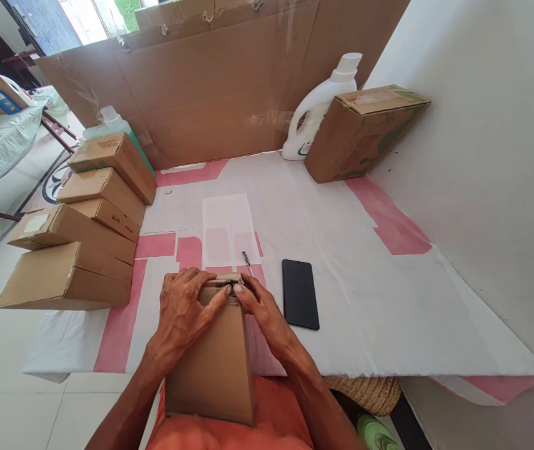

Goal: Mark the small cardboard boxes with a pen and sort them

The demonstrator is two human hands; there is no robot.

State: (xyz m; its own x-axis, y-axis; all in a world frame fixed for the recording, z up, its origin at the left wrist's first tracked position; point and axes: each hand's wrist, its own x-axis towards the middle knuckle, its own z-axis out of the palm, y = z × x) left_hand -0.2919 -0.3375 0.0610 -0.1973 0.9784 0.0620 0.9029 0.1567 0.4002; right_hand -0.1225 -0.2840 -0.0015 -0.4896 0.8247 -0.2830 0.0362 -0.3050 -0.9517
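At the near edge of the desk (388, 300), a cardboard box (213, 362) is leaning from the person's lap onto the white cover, and both hands are pressing together on its top flap: the left hand (187, 309) is lying flat over the corner while the right hand (260, 312) is pinching at the seam. Tilted like this, the box could be slipping off the lap if the grip loosens. Five closed boxes (84, 250) are sitting stacked at the left, one more box (363, 131) at the back right beside one white jug (318, 106); one phone (300, 294) and one pen (247, 258) are lying nearby.

Box (210, 369) flap hidden under fingertips (226, 290).
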